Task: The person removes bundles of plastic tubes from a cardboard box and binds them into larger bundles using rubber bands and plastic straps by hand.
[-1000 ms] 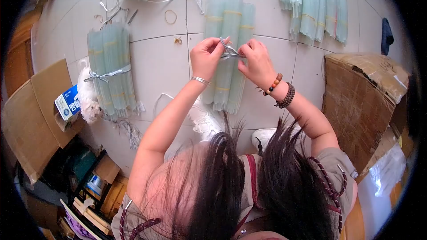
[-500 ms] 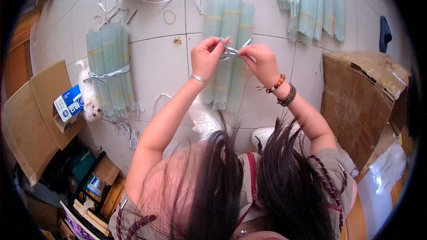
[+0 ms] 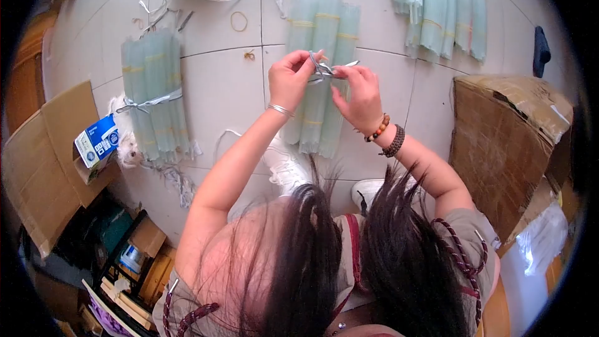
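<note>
A bundle of pale green translucent tubes (image 3: 312,122), banded with yellow rubber bands, lies on the floor in front of me. White plastic strapping (image 3: 322,78) runs across its middle and is looped there. My left hand (image 3: 292,78) pinches a loop of the strapping between thumb and fingers. My right hand (image 3: 360,90) is closed on the strapping just to the right, thumb lower and apart, fingertips near the crossing. Left of me lies another tube bundle (image 3: 155,125), tied round with the same white strapping (image 3: 150,105) in a bow.
More tube bundles (image 3: 430,19) lie at the upper right and upper left. A cardboard box (image 3: 499,131) stands at right. A small white dog (image 3: 128,150) is beside the left bundle, near a blue-and-white box (image 3: 98,142). Rubber bands (image 3: 239,22) and loose strapping lie on the tiles.
My right hand has shifted slightly left toward the left hand and turned, drawing the strapping closer to the loop. My left hand stays nearly still.
</note>
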